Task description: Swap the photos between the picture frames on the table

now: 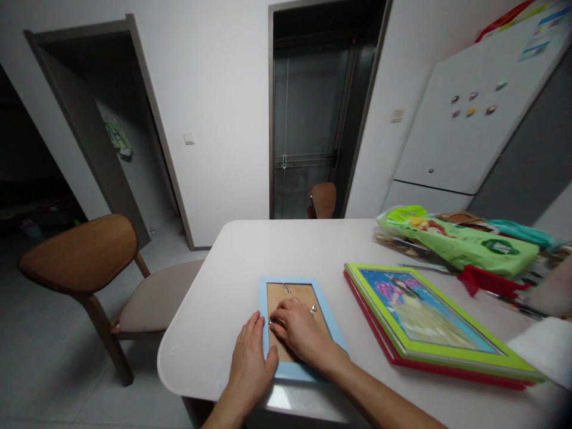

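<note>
A light blue picture frame point(268, 286) lies face down on the white table point(295, 244), its brown backing board showing with small metal clips. My left hand point(252, 354) lies flat on the frame's left edge, fingers stretched out. Over the backing board rests my right hand point(299, 328), fingers curled down at a clip on the left side; whether they pinch it I cannot make out.
A green frame with a cartoon picture point(420, 313) sits on a red frame to the right. Behind it lie a green packet point(460, 241) and a red tool point(487, 280). A wooden chair point(89, 268) stands to the left of the table. A white fridge point(473, 113) is at the back right.
</note>
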`<action>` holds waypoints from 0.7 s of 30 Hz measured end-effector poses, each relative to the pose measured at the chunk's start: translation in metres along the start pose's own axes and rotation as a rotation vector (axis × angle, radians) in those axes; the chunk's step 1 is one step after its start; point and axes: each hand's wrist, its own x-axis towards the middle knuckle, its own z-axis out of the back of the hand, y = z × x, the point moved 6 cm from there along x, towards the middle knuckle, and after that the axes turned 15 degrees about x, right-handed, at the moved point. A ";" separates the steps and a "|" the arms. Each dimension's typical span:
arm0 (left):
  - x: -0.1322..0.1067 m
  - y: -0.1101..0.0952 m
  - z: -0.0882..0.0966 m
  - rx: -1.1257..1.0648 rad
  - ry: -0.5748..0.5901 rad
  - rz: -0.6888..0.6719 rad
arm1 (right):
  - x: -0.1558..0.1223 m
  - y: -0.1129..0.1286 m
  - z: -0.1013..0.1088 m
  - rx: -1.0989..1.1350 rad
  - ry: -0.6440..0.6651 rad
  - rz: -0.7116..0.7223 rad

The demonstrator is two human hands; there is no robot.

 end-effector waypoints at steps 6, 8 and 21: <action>0.000 -0.004 0.000 0.004 -0.034 -0.023 | 0.010 -0.010 -0.006 -0.047 -0.071 0.005; 0.000 -0.006 0.001 0.019 -0.034 -0.021 | 0.010 -0.013 -0.006 -0.055 -0.079 0.007; -0.002 -0.015 0.011 0.045 -0.012 0.042 | 0.019 -0.020 -0.004 -0.073 -0.116 0.000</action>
